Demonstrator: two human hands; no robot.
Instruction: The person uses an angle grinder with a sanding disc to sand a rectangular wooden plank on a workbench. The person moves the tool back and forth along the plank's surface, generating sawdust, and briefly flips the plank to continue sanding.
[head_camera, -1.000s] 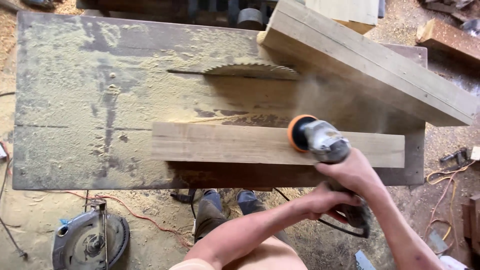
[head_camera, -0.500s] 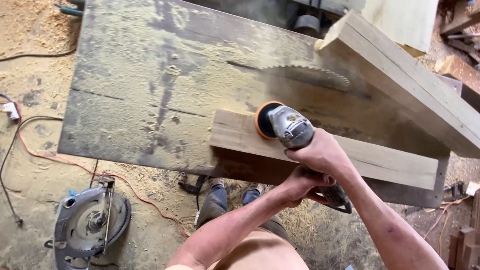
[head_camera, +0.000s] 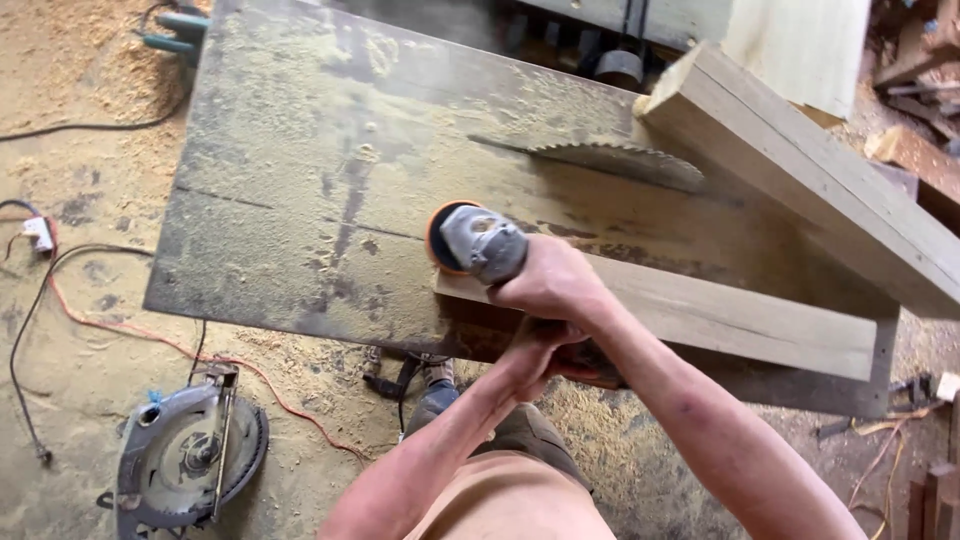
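Sanding pass: my right hand (head_camera: 548, 280) grips sander (head_camera: 478, 242) body, left hand (head_camera: 535, 358) clamps handle; disc at plank (head_camera: 720, 315) end on worktop (head_camera: 300, 200). Next, I judge: reverse along plank, disc flat.

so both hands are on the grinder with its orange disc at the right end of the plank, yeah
Not quite: the head view shows the orange disc at the left end of the plank. Both hands, right hand and left hand, are on the grinder.

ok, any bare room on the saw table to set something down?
Free: the dusty left half of the saw table, left of the saw blade and sander. Crowded: right side, where the plank, thick beam and both hands sit.
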